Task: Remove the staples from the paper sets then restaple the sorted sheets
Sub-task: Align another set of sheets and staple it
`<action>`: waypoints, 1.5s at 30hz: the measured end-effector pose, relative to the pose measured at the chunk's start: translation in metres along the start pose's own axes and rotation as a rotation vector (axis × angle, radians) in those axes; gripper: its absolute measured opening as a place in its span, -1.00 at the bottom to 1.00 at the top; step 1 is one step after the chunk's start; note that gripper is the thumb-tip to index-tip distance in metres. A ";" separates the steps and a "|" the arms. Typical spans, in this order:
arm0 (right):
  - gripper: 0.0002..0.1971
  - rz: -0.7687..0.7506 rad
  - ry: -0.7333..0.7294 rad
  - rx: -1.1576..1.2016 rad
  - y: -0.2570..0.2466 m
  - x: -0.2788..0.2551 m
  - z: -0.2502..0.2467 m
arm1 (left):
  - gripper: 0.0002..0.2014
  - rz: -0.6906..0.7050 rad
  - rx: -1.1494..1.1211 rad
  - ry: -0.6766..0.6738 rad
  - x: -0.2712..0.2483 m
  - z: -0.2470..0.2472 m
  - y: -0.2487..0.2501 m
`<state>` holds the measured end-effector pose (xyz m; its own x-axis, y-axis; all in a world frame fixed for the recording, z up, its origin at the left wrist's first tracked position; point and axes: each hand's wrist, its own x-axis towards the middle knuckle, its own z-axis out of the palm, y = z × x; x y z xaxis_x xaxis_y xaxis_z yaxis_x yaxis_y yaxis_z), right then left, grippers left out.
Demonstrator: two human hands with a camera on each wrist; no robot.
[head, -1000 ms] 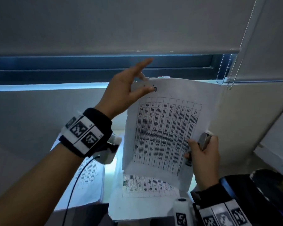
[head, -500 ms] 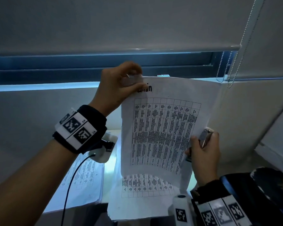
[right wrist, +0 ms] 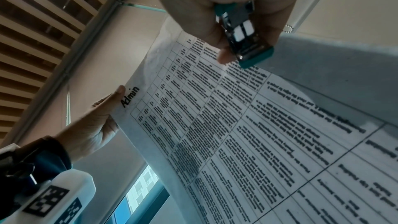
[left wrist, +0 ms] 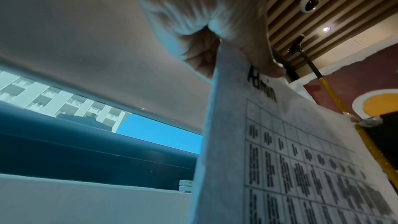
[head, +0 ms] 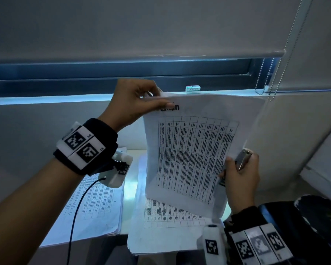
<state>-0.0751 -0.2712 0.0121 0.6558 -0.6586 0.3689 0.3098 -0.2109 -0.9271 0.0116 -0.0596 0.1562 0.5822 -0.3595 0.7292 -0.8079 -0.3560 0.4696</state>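
A printed sheet [head: 195,150] with a table and the heading "Admin" is held upright over the desk. My left hand [head: 139,100] pinches its top left corner between thumb and curled fingers, as the left wrist view also shows at the sheet [left wrist: 280,159]. My right hand [head: 239,178] holds the sheet's right edge with the thumb while its fingers curl round a small teal and metal stapler [right wrist: 243,35], whose metal end [head: 243,157] sticks out above the hand. The sheet's top corner under my left fingers is hidden.
One paper stack [head: 161,232] lies on the desk under the held sheet, another paper stack [head: 92,205] to its left. A small box [head: 193,89] sits on the window sill. A lowered roller blind [head: 141,25] and its bead chain [head: 275,69] are behind.
My left hand went from spread fingers to a closed pinch on the sheet's top left corner. The sheet now hangs straighter. The right hand with the stapler stayed about where it was.
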 end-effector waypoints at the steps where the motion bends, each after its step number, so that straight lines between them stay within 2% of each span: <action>1: -0.66 0.003 0.002 0.001 0.000 0.001 0.000 | -0.67 -0.002 -0.010 -0.009 -0.001 -0.001 0.000; 4: -0.67 0.015 0.002 0.000 0.001 0.002 0.000 | -0.64 -0.014 -0.024 0.047 -0.001 -0.002 -0.002; 7: -0.67 0.017 0.001 0.011 0.001 0.002 0.002 | -0.73 -0.023 -0.064 0.125 -0.001 -0.002 0.002; 13: -0.68 0.015 -0.027 0.051 0.003 -0.001 0.004 | -0.88 0.043 0.043 0.133 -0.006 0.000 0.004; 15: -0.68 0.008 0.002 0.054 0.002 -0.002 0.004 | -0.83 0.040 0.052 0.147 -0.007 0.000 0.005; 17: -0.70 -0.033 0.093 0.097 -0.006 0.001 0.002 | -0.82 0.057 0.074 0.150 -0.008 0.000 0.010; 19: -0.74 -0.105 0.203 0.212 -0.028 0.010 -0.001 | -0.85 0.072 0.110 0.139 -0.008 -0.002 0.015; 21: -0.82 -0.183 0.226 0.356 -0.064 0.017 -0.002 | -0.88 0.077 0.133 0.127 -0.008 -0.002 0.023; 25: -0.94 -0.399 0.070 0.510 -0.137 0.024 0.021 | -0.84 0.122 0.175 0.107 -0.007 0.002 0.037; 27: -0.94 -0.496 0.008 0.468 -0.157 0.028 0.044 | -0.84 0.148 0.187 0.099 -0.007 0.005 0.043; 30: -0.90 -0.547 -0.048 0.290 -0.162 0.030 0.072 | -0.82 0.153 0.195 0.097 -0.009 0.008 0.051; 33: -0.82 -0.613 -0.033 0.109 -0.148 0.028 0.084 | -0.79 0.148 0.228 0.096 -0.012 0.007 0.055; 36: -0.76 -0.710 0.025 0.010 -0.139 0.027 0.087 | -0.85 0.140 0.217 0.080 -0.016 0.005 0.056; 41: -0.65 -0.781 0.036 0.010 -0.135 0.030 0.089 | -0.84 0.118 0.203 0.074 -0.018 0.007 0.057; 45: -0.79 -0.802 0.007 0.038 -0.136 0.032 0.093 | -0.85 0.134 0.203 0.073 -0.018 0.006 0.057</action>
<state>-0.0327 -0.1966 0.1557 0.2193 -0.3209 0.9214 0.7083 -0.5971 -0.3765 -0.0447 -0.0789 0.1666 0.4576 -0.3547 0.8154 -0.8382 -0.4781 0.2624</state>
